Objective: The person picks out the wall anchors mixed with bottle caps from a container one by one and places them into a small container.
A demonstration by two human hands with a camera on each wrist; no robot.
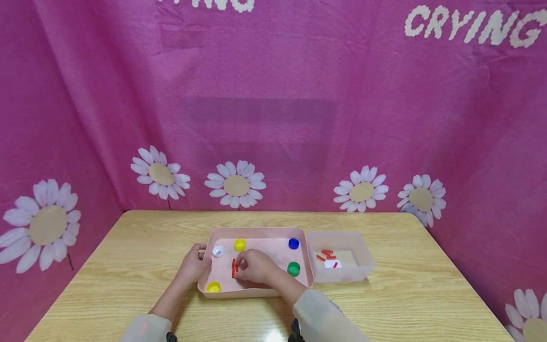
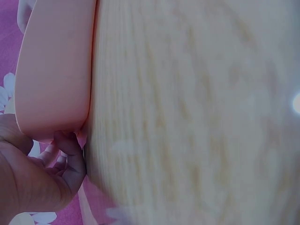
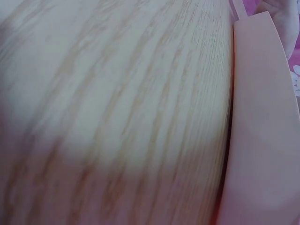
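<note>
A shallow pink tray stands on the table. My left hand grips its left end; in the left wrist view the fingers curl against the end wall. Inside the tray, my right hand pinches a small red stick at its fingertips. Other red sticks lie just left of those fingertips. Around them in the tray are a white cap, a yellow cap, another yellow cap, a blue cap and a green cap.
A translucent bin stands against the tray's right end. It holds several red sticks and a white slip. Wooden tabletop surrounds both containers, and a pink flowered curtain hangs behind.
</note>
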